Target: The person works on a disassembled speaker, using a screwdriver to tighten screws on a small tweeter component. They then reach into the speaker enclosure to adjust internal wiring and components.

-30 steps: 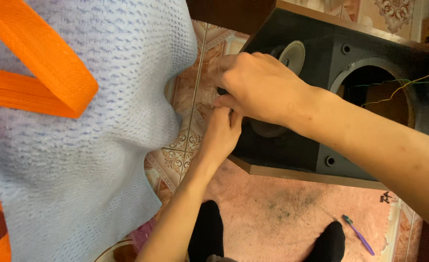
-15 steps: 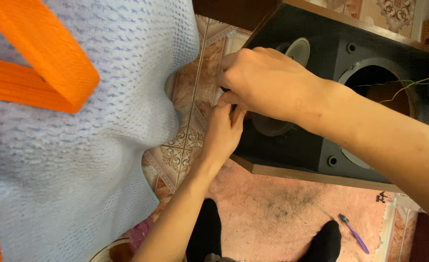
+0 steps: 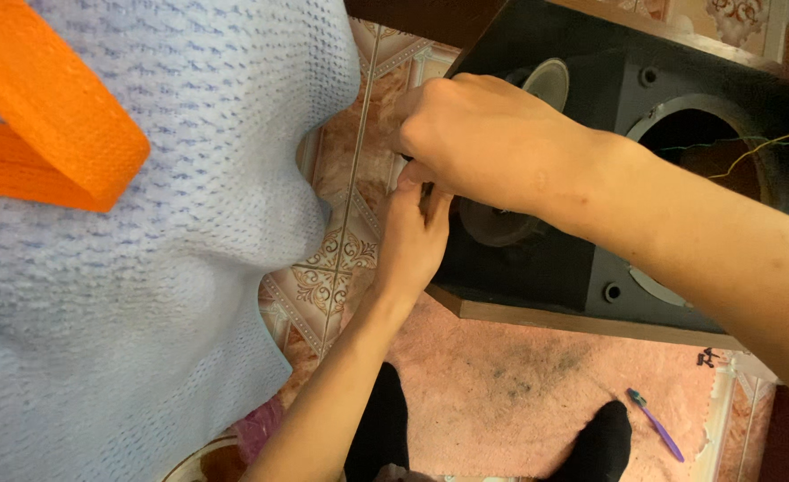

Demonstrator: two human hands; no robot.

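Hands meet at the near left corner of the big black wooden speaker box (image 3: 537, 268), which lies on its back on the floor. Your right hand (image 3: 483, 143) comes in from the right and sits on top, knuckles up, its fingers curled down and pressed together. What they press on is hidden under the hand, so you cannot tell if they hold anything. Your left hand (image 3: 412, 236) comes up from below, just under the right one and touching it. Its fingers seem to pinch a small dark thing against the edge of the box, but that thing is too small and too covered to make out.

A small round grey speaker cone (image 3: 550, 82) peeks out behind your right hand, half hidden. A second round dark part (image 3: 492, 223) shows under your right wrist, mostly covered. Farther right, a big round hole (image 3: 724, 143) in the box is open, with thin green and yellow wires (image 3: 769, 143) inside; the picture cuts off its far side.

A pale blue knitted cloth (image 3: 144, 268) with an orange strap (image 3: 46, 116) fills the left side and hides much of the patterned tile floor (image 3: 332, 268). Your black socks (image 3: 604, 442) stand on a pink fuzzy mat (image 3: 501, 384), near a purple pen (image 3: 657, 427).
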